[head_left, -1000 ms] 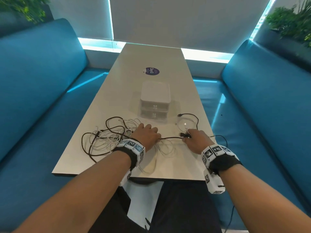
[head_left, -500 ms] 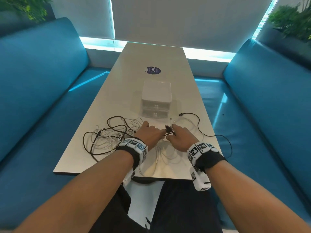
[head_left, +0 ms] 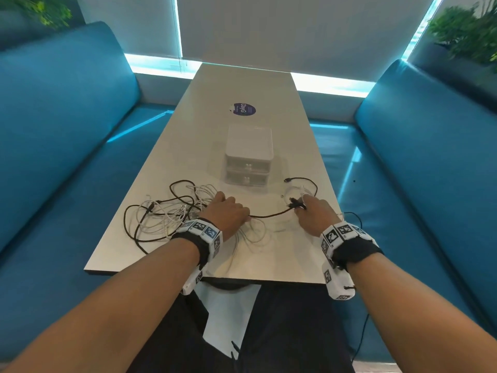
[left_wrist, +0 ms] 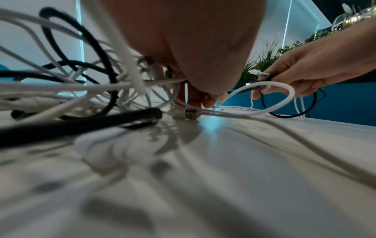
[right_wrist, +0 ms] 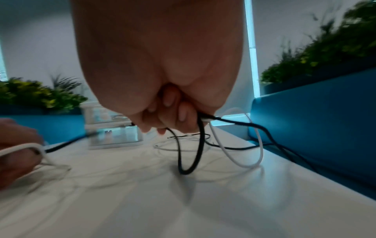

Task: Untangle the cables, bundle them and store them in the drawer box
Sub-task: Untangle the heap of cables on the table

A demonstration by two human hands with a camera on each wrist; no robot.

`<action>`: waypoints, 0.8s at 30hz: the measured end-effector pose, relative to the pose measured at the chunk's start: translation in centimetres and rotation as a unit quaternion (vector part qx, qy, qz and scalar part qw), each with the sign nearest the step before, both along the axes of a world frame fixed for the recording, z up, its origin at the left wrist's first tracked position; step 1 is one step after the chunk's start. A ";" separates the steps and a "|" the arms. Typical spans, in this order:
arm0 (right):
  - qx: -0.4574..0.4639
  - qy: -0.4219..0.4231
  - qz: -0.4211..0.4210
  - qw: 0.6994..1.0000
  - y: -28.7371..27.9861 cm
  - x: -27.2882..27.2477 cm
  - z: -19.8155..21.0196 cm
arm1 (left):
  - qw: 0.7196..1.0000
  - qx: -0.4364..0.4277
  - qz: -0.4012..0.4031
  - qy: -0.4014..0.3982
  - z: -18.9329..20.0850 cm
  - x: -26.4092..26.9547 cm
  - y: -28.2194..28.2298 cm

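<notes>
The surface (head_left: 242, 82) under my hands is pale, smooth and faintly glossy, mirroring window light and cable shadows. The drawer box (head_left: 249, 157) looks like translucent white plastic with a matt lid. White cables (head_left: 172, 216) have a smooth rubbery sheath; the black cable (head_left: 271, 214) looks matt, perhaps braided. The benches (head_left: 430, 146) wear smooth blue leather-like upholstery with a soft sheen. My wristbands (head_left: 355, 250) are black cloth.

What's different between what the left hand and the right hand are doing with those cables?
The left hand is low beside the tangled pile, holding down white cables there; the right hand is raised, pinching looped black and white cable off to the side. A black cable spans between both hands. Both wear tagged wristbands.
</notes>
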State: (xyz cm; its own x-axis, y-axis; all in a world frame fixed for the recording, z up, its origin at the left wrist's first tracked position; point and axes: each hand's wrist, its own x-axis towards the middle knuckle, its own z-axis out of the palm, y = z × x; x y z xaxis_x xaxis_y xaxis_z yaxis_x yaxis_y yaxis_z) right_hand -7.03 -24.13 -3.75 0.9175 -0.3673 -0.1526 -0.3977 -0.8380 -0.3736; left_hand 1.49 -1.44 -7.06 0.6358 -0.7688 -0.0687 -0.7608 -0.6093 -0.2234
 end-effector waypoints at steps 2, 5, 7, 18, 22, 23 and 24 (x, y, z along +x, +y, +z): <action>0.011 -0.028 0.013 0.999 0.9 0.2 0.2 | 1.000 -0.003 0.010 0.002 -0.2 -0.2 -0.4; 0.009 -0.070 0.030 0.997 2.1 0.6 0.4 | 0.999 -0.006 0.033 0.015 -0.1 -0.6 -1.0; -0.003 -0.075 0.042 0.996 2.6 0.8 0.0 | 0.998 -0.003 0.046 0.033 0.0 -0.7 -1.4; 0.017 -0.042 -0.029 0.999 0.5 0.2 -1.0 | 0.986 -0.020 0.162 0.042 0.1 -0.5 -2.0; 0.034 -0.022 -0.025 0.999 0.3 -0.5 -1.1 | 0.979 -0.022 0.199 0.047 0.2 -0.2 -2.0; 0.039 -0.023 -0.024 0.999 0.1 -0.6 -1.2 | 0.977 -0.021 0.206 0.046 0.2 -0.1 -1.9; 0.040 -0.023 -0.020 0.999 0.0 -0.6 -1.3 | 0.976 -0.019 0.211 0.045 0.2 -0.1 -1.8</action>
State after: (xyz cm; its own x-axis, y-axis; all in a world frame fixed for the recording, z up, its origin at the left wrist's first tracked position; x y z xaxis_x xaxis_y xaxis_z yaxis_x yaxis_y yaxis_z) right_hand -7.65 -24.15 -5.05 0.9090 -0.3919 -0.1419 -0.4113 -0.7885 -0.4573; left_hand 1.41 -3.24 -6.82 0.8895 -0.4419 -0.1159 -0.4550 -0.8796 -0.1385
